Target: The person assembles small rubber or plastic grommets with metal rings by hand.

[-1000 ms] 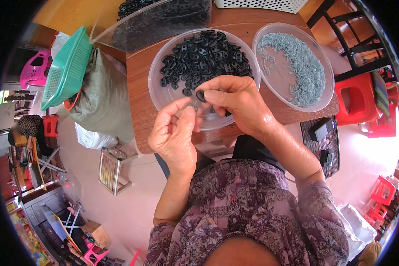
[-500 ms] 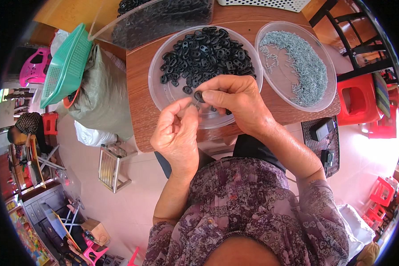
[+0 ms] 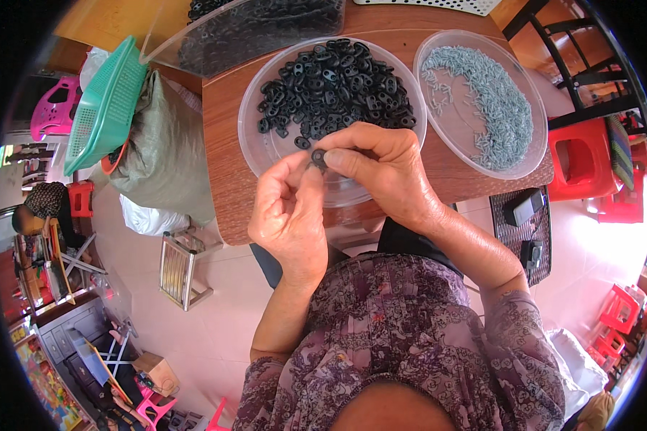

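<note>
Over the near rim of a round clear tub [image 3: 250,136], both my hands meet at one small black oval part with holes [image 3: 318,157]. My right hand [image 3: 392,169] pinches that part between thumb and forefinger. Thumb and forefinger of my left hand [image 3: 289,215] press together at the part's left side; whatever they hold is too small and covered to make out. Inside the tub lies a heap of similar black oval parts [image 3: 331,90]. One loose part [image 3: 303,143] sits close to my left fingertips.
Right of the tub, a second round clear tub [image 3: 449,136] holds many small grey pin-like pieces [image 3: 499,108]. A large clear bin [image 3: 266,36] with black parts stands behind. Left are a green basket [image 3: 104,108] and a sack [image 3: 169,151]. A person [image 3: 47,205] sits far left.
My left hand has moved slightly right and up, and its fingertips have come against the black part. My right hand keeps its pinch nearly in place.
</note>
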Demonstrator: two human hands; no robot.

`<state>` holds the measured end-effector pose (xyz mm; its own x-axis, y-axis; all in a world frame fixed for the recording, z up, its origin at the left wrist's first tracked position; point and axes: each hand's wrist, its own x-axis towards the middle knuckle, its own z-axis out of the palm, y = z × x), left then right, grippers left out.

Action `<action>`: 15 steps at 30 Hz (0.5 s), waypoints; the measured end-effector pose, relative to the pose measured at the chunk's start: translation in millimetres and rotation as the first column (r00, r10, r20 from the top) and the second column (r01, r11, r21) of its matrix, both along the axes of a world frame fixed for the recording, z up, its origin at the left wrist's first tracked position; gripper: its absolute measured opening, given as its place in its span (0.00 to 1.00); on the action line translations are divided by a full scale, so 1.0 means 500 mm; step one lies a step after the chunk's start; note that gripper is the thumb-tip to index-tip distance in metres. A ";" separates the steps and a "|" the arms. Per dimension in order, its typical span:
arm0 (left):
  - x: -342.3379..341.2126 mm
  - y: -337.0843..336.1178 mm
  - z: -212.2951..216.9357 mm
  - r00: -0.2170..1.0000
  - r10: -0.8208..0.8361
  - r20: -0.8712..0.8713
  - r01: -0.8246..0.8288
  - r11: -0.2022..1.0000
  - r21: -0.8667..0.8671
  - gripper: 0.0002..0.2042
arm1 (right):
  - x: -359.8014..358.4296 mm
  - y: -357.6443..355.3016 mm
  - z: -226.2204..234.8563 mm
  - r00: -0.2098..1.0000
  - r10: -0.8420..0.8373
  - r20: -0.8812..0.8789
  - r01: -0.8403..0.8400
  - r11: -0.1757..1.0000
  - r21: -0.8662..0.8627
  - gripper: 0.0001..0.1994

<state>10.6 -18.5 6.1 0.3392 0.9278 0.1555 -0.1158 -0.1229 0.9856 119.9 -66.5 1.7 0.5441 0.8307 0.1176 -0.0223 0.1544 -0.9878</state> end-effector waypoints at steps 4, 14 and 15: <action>-0.005 0.001 -0.007 1.000 -0.016 -0.010 0.016 1.000 -0.003 0.09 | -0.001 0.002 -0.006 0.995 -0.028 0.095 0.024 0.999 0.038 0.05; 0.005 0.005 -0.018 0.997 -0.004 0.076 0.007 0.999 -0.037 0.12 | 0.002 0.007 -0.008 0.990 -0.020 0.138 0.018 1.000 0.018 0.05; 0.005 0.005 -0.019 0.997 -0.006 0.081 0.009 0.999 -0.043 0.12 | 0.003 0.007 -0.008 0.990 -0.020 0.139 0.017 1.000 0.017 0.05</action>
